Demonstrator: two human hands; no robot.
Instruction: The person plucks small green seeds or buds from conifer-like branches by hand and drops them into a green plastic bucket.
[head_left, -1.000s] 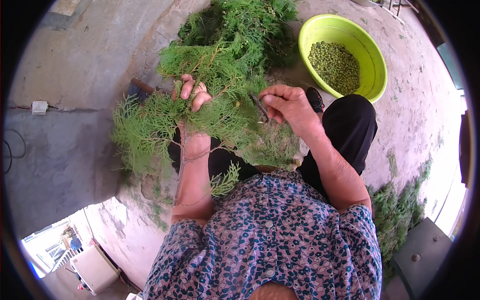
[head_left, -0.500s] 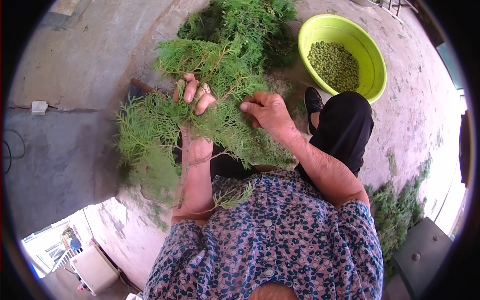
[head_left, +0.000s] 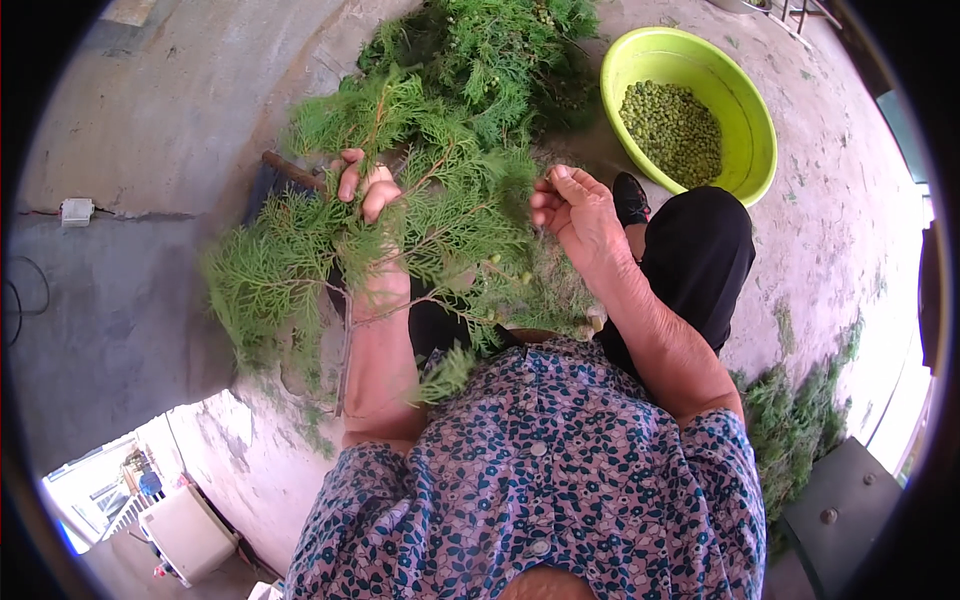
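My left hand (head_left: pixel 368 188) is closed around a leafy evergreen branch (head_left: pixel 440 240) with flat, scaly sprays, like arborvitae. Its bare woody stem hangs down along my left forearm, and foliage hides part of the palm. Just right of the sprays is my right hand (head_left: pixel 580 215), thumb and fingers pressed together in a pinch. Whatever may be between those fingertips is too small to make out. A few small pale-green cones (head_left: pixel 525 277) show below the branch, near my lap.
A lime-green basin (head_left: pixel 755 130) holds many small round green cones (head_left: pixel 672 130) at the far right. Beyond my hands lies a heap of cut evergreen branches (head_left: pixel 500 60). More greenery (head_left: pixel 800 420) lies at the right, near a grey metal panel (head_left: pixel 845 510).
My right hand has moved right, away from the branch, its fingers turning upward. My left hand and the branch have shifted slightly left.
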